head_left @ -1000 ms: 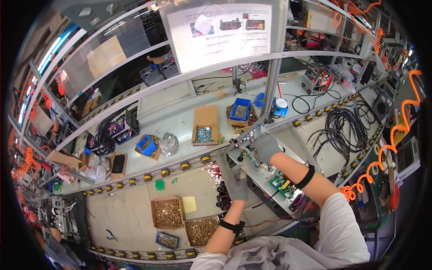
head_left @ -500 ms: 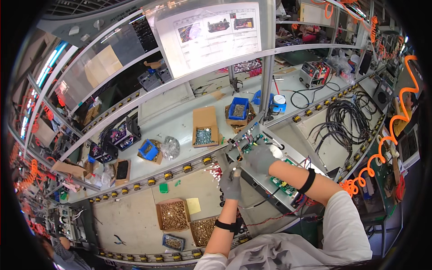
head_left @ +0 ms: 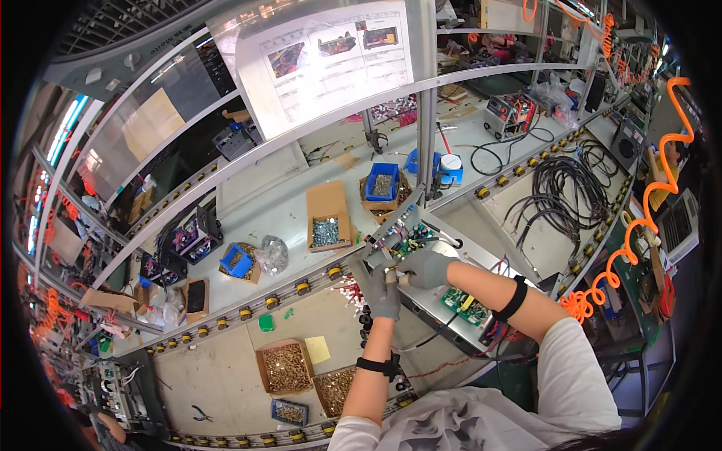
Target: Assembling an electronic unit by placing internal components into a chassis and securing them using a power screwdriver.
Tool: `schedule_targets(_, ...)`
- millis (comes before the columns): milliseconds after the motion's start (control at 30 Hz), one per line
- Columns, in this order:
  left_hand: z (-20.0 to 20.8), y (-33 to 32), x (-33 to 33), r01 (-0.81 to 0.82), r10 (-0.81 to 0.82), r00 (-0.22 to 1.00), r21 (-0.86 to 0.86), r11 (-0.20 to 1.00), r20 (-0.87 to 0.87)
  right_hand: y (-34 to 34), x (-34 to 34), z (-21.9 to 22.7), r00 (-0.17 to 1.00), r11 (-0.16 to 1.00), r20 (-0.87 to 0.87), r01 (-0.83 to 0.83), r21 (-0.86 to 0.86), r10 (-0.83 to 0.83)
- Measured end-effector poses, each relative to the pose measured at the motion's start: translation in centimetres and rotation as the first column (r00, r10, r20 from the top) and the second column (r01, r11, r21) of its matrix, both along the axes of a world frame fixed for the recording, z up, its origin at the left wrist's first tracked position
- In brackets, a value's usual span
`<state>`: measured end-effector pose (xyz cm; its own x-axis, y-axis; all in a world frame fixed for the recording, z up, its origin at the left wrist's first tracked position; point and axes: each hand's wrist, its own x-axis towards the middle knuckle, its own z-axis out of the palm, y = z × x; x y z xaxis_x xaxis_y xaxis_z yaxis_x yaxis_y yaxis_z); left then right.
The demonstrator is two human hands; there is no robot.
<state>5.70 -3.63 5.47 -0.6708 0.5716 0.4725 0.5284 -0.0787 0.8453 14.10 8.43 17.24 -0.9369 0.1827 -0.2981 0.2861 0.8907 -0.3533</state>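
An open metal chassis (head_left: 421,299) lies at an angle before me, with green circuit boards (head_left: 468,307) and wires inside. Over its left end panel (head_left: 381,239) both my grey-gloved hands meet. My left hand (head_left: 385,296) comes up along the near side, its fingers bent together at the panel. Reaching in from the right, my right hand (head_left: 426,269) has its fingers pinched close to the left fingertips. What either hand grips is too small and covered to make out. A black cable (head_left: 444,329) runs out over the chassis's near edge.
Nearby on the left are boxes of brass-coloured parts (head_left: 286,368), a small blue bin (head_left: 289,411) and pliers (head_left: 201,413). Roller tracks (head_left: 274,296) border the work surface. Beyond stand a screw box (head_left: 328,230) and a metal post (head_left: 426,135). Coiled black cables (head_left: 571,195) lie right; an orange air hose (head_left: 650,203) hangs there.
My right hand has drawn back from over the circuit board toward the panel, and its fingers now meet my left hand's. The whole view has shifted slightly.
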Motion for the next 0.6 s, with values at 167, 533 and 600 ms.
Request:
schedule_targets(167,-3.4,0.0,-1.7,0.039,-0.033,0.991,-0.045,0.998,0.131,0.8,-0.4,1.8,0.954,0.941,0.094,0.296,-0.162,-0.284)
schedule_targets(533,-3.2,-0.8,-0.9,0.038,-0.061,0.925,0.068,0.997,0.374,-1.9,-1.1,-2.4,0.955,0.976,-0.236,0.201,0.082,-0.177)
schedule_targets(600,-3.3,-1.4,-1.1,0.077,-0.093,0.916,0.056,0.995,0.39,-1.9,-0.7,-3.7,0.896,0.991,-0.427,0.136,0.009,-0.119)
